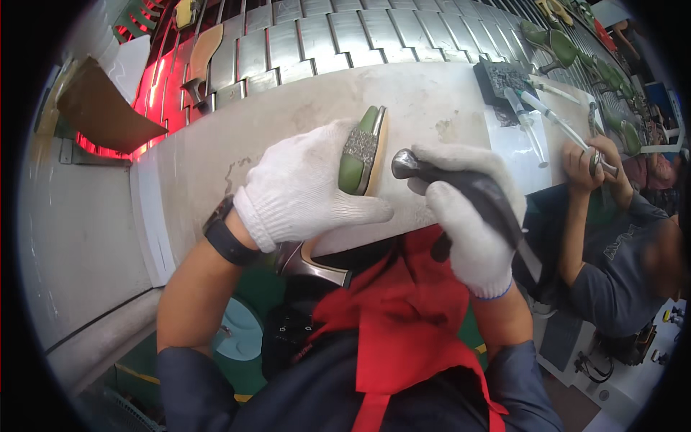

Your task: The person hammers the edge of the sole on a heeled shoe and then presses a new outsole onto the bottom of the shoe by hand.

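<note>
I report on the view as relayed to me. At the centre of the frame, the left hand (309, 180), gloved in white, grasps a green shoe (352, 171) with a glittery band, toe toward the top and pale sole facing right. To its right, the fingers of the right hand (479, 209), also gloved, are wrapped around a hammer (407, 165); its rounded metal head stands near the sole, apart from it.

I note the surroundings. Both hands work at the near edge of the desk (288, 108). Beyond it, a slatted conveyor (309, 43) crosses the top, with a brown shoe (206, 54) at upper left. A curved brown board (108, 108) blocks part of the red-lit area there. At right of centre, a dark block (500, 83) and slim white tubes (554, 119) lie close together; just beyond them, a co-worker's hands (590, 162) hold something I cannot identify.

Limits of observation: the left glove hides the middle of the shoe. A dark heel (317, 268) shows below it, but the join is covered. The right glove conceals part of the hammer's handle. Green shoes (558, 47) at upper right are distorted toward the rim.
</note>
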Tool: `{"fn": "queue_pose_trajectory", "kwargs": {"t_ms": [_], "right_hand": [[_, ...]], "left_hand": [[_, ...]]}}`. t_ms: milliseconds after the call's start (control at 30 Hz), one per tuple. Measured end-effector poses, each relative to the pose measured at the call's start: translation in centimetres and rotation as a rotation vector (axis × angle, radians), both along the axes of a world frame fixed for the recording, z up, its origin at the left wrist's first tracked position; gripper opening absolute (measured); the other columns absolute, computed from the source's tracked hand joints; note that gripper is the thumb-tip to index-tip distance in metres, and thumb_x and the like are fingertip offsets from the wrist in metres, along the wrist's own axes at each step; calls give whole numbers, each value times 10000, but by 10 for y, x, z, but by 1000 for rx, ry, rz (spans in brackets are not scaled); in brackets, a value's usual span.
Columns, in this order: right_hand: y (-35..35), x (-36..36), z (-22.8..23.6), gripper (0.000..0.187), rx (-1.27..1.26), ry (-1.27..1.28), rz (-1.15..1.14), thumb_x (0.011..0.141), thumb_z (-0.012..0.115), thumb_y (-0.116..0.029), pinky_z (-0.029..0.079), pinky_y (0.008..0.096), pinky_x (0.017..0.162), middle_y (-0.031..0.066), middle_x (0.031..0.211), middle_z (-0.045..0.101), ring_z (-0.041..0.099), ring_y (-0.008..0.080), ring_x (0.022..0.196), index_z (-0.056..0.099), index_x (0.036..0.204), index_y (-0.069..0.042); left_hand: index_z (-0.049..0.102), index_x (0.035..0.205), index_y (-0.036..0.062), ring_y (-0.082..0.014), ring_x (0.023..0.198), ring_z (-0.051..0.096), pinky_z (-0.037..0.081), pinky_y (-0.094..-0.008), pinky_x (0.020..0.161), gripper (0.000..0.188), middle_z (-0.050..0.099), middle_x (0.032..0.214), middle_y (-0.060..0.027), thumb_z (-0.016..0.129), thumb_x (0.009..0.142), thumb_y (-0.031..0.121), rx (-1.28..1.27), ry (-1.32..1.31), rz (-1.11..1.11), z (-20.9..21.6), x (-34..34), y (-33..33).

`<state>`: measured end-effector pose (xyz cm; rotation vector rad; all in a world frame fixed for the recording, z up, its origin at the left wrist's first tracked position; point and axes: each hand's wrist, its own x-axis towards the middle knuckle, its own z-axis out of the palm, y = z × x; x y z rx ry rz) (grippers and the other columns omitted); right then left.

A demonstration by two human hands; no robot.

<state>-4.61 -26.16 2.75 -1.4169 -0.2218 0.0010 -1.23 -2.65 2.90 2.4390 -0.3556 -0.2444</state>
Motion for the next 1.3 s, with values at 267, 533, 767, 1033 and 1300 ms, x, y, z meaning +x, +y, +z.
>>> {"fn": "queue_pose_trajectory", "kwargs": {"t_ms": [267,533,767,1033,1300], "right_hand": [[-11,42,-1,251,-430,-56,247,1001,744,-6,627,388,944,156,1122,794,793,283,1072,764,1250,11],[-2,87,-8,184,-463,-104,156,1025,695,-68,622,351,948,124,1131,800,777,204,1066,747,1180,17],[-2,100,-44,230,-120,247,26,1069,649,-103,605,348,1019,149,1197,780,773,264,1135,707,1245,34],[0,63,-18,219,2,296,127,1057,701,-169,583,328,948,105,1085,807,759,186,1014,752,1159,18],[-17,-38,104,316,-48,-329,226,952,860,-188,591,457,1069,244,1248,781,757,335,1208,728,1145,26]], "left_hand": [[683,1070,19,-439,895,764,603,-512,801,558,743,919,-231,927,766,419,43,39,76,-4,4,-11],[694,1094,-1,-437,887,766,602,-503,800,572,736,893,-230,907,774,423,38,-78,36,-5,5,-6],[665,1241,-80,-371,921,783,627,-453,840,706,756,1021,-256,935,773,374,4,-255,69,10,1,-3],[540,1489,-1,-241,1318,666,520,-392,1150,728,699,1397,-179,835,827,70,-483,-403,-59,70,-43,-6],[605,1367,13,-352,1132,746,593,-423,975,648,722,1227,-190,863,773,27,-470,-580,-1,62,-56,-39]]}}
